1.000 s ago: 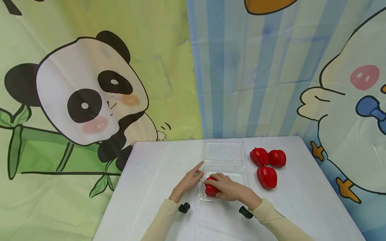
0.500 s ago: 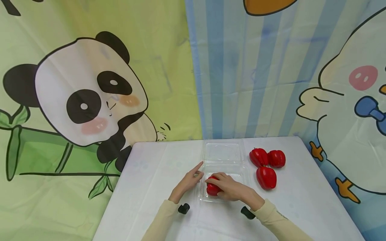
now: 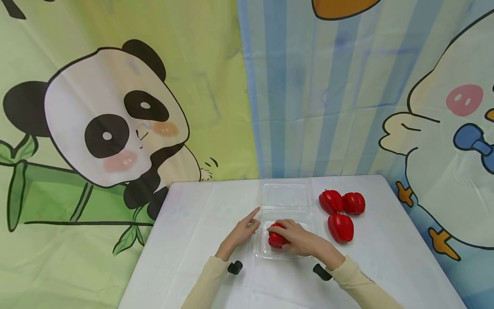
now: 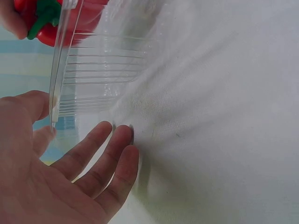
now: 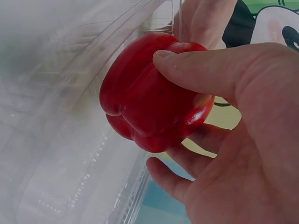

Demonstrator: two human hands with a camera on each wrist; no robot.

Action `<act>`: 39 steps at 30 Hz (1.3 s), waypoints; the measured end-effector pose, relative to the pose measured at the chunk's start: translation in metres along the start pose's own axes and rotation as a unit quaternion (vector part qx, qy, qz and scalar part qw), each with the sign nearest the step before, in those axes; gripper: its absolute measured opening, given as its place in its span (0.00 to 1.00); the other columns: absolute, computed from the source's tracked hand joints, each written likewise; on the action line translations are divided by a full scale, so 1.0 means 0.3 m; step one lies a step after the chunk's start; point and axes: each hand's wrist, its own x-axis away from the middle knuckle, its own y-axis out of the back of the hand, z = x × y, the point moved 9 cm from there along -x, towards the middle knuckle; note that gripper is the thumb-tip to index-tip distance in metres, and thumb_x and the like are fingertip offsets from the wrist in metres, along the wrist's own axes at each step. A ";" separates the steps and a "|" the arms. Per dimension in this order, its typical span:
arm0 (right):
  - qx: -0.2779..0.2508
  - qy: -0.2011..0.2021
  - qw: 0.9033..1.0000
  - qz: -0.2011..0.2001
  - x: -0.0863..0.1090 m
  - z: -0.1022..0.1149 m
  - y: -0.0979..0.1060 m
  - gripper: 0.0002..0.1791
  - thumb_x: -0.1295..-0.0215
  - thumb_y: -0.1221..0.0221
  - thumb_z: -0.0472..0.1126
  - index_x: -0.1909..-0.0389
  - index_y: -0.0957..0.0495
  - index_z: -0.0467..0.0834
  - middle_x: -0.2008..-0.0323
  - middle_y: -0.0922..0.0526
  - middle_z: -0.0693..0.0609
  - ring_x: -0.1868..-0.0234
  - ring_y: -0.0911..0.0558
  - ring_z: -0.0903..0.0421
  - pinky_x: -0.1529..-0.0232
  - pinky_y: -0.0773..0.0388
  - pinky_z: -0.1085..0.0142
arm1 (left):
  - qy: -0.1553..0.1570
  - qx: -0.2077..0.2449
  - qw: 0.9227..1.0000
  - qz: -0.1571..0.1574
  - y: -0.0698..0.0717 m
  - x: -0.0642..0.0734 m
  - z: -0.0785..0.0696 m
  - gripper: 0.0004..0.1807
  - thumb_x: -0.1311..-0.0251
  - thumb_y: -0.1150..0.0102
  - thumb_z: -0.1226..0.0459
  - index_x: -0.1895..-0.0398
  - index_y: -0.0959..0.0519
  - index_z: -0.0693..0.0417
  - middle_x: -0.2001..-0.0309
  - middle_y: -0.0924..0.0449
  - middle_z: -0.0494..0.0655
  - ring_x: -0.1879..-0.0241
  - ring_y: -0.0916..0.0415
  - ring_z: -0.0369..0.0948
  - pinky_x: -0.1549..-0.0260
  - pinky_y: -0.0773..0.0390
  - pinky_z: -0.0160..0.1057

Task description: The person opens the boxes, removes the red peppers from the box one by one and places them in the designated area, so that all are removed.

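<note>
A red bell pepper (image 3: pixel 276 237) is held by my right hand (image 3: pixel 299 237) over the near half of a clear hinged plastic box (image 3: pixel 285 210). In the right wrist view, the thumb presses one side of the bell pepper (image 5: pixel 149 98) and the fingers of my right hand (image 5: pixel 233 107) curl round the other. At the box's left edge, my left hand (image 3: pixel 241 234) touches the rim. The left wrist view shows my left hand (image 4: pixel 70 163) with fingers mostly extended beside the clear box wall (image 4: pixel 103 70). A green stem (image 4: pixel 46 19) shows on the pepper there.
Three more red bell peppers lie right of the box: one at the back left (image 3: pixel 331 201), one at the back right (image 3: pixel 353 203) and one nearer (image 3: pixel 341 228). The box lid (image 3: pixel 285 195) lies folded back on the white table (image 3: pixel 208 206). Printed cloth (image 3: pixel 216 86) hangs behind.
My right hand has moved slightly to the right and away from me with the bell pepper in its grip. The left hand has stayed at the box's edge.
</note>
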 end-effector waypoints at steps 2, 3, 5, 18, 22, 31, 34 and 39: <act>-0.002 -0.006 1.000 0.001 0.002 -0.005 0.004 0.39 0.42 0.31 0.34 0.29 0.33 0.50 0.31 0.33 0.43 0.32 0.34 0.42 0.43 0.20 0.46 | 0.005 0.002 1.000 0.001 0.001 0.001 0.001 0.32 0.24 0.52 0.51 0.20 0.45 0.37 0.42 0.20 0.57 0.59 0.18 0.41 0.51 0.19 0.51; -0.003 -0.008 1.000 0.002 0.003 -0.007 0.005 0.39 0.42 0.31 0.34 0.29 0.33 0.50 0.31 0.33 0.43 0.32 0.34 0.42 0.44 0.20 0.46 | 0.007 0.003 1.000 0.002 0.001 0.002 0.000 0.32 0.24 0.52 0.51 0.20 0.45 0.36 0.42 0.20 0.57 0.59 0.18 0.41 0.51 0.20 0.52; -0.006 -0.013 1.000 0.004 0.006 -0.011 0.008 0.40 0.42 0.30 0.34 0.29 0.33 0.51 0.31 0.33 0.42 0.31 0.34 0.41 0.45 0.19 0.46 | 0.009 0.004 1.000 0.003 0.001 0.002 -0.001 0.32 0.24 0.52 0.51 0.20 0.45 0.36 0.42 0.21 0.57 0.59 0.18 0.42 0.51 0.20 0.53; 0.001 -0.010 1.000 -0.010 0.022 -0.019 0.032 0.40 0.43 0.30 0.34 0.29 0.34 0.50 0.32 0.32 0.43 0.32 0.33 0.42 0.43 0.20 0.48 | 0.006 0.005 1.000 0.007 0.000 0.004 -0.007 0.32 0.24 0.52 0.52 0.20 0.46 0.36 0.41 0.22 0.57 0.57 0.17 0.42 0.48 0.20 0.54; 0.009 -0.002 1.000 -0.010 0.031 -0.015 0.040 0.39 0.42 0.30 0.34 0.29 0.34 0.49 0.32 0.32 0.41 0.32 0.33 0.41 0.42 0.21 0.46 | 0.007 0.003 1.000 0.005 -0.002 0.004 -0.013 0.32 0.23 0.53 0.54 0.20 0.46 0.38 0.41 0.21 0.58 0.59 0.17 0.42 0.51 0.20 0.51; 0.017 -0.012 1.000 -0.006 0.045 -0.019 0.055 0.41 0.43 0.29 0.37 0.29 0.34 0.52 0.31 0.33 0.43 0.32 0.33 0.43 0.43 0.20 0.48 | 0.007 -0.003 1.000 0.002 -0.003 0.002 -0.018 0.32 0.23 0.53 0.56 0.20 0.46 0.41 0.44 0.20 0.57 0.61 0.18 0.41 0.58 0.21 0.44; 0.012 -0.013 1.000 -0.007 0.052 -0.018 0.060 0.41 0.43 0.29 0.37 0.28 0.34 0.53 0.31 0.33 0.43 0.31 0.33 0.43 0.43 0.19 0.48 | 0.005 -0.003 1.000 0.001 -0.002 0.002 -0.018 0.32 0.23 0.53 0.56 0.20 0.45 0.41 0.43 0.20 0.58 0.61 0.18 0.42 0.58 0.20 0.46; 0.005 -0.012 1.000 -0.008 0.065 -0.019 0.074 0.41 0.43 0.29 0.36 0.28 0.34 0.52 0.31 0.33 0.42 0.32 0.33 0.42 0.44 0.19 0.48 | 0.010 -0.002 1.000 -0.001 -0.004 0.002 -0.016 0.32 0.23 0.53 0.55 0.20 0.46 0.39 0.42 0.21 0.58 0.60 0.18 0.41 0.56 0.20 0.48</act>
